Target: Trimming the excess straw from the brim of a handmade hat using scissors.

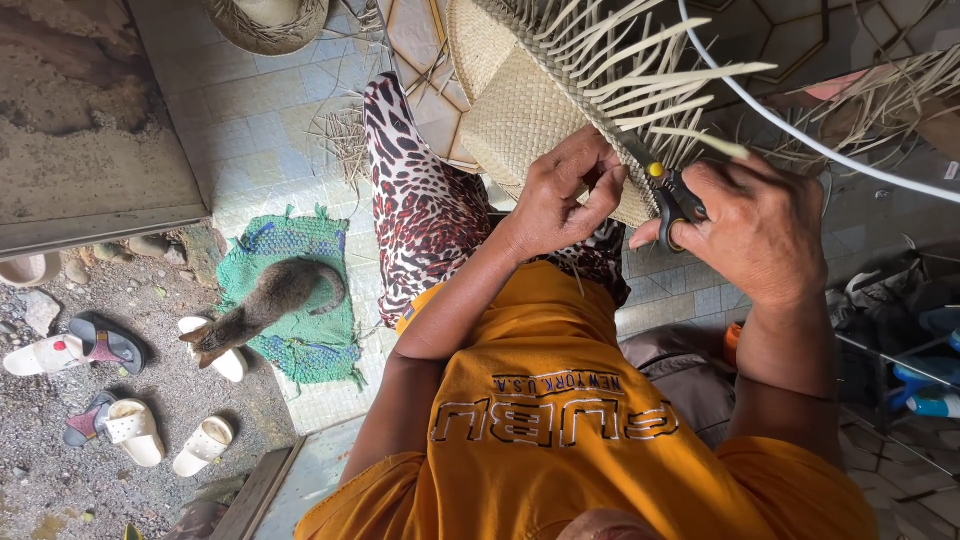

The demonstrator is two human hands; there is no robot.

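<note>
At nine o'clock we list a grey cat (262, 303) on a green mat (300, 290); pale sandals (135, 432) at eight o'clock on gravel.

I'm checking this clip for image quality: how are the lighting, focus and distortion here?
Head view: soft, even daylight without glare; the left hand, right hand with scissors and woven hat are sharp; wide-lens distortion bends the white cable and the doorstep edges; the cat stays clear.

A pale tiled floor (250, 120) is seen, on whose edge a green woven mat (300, 290) is laid with a grey cat (265, 300) on it, while loose straw strips (345, 135) are scattered near the middle.
</note>
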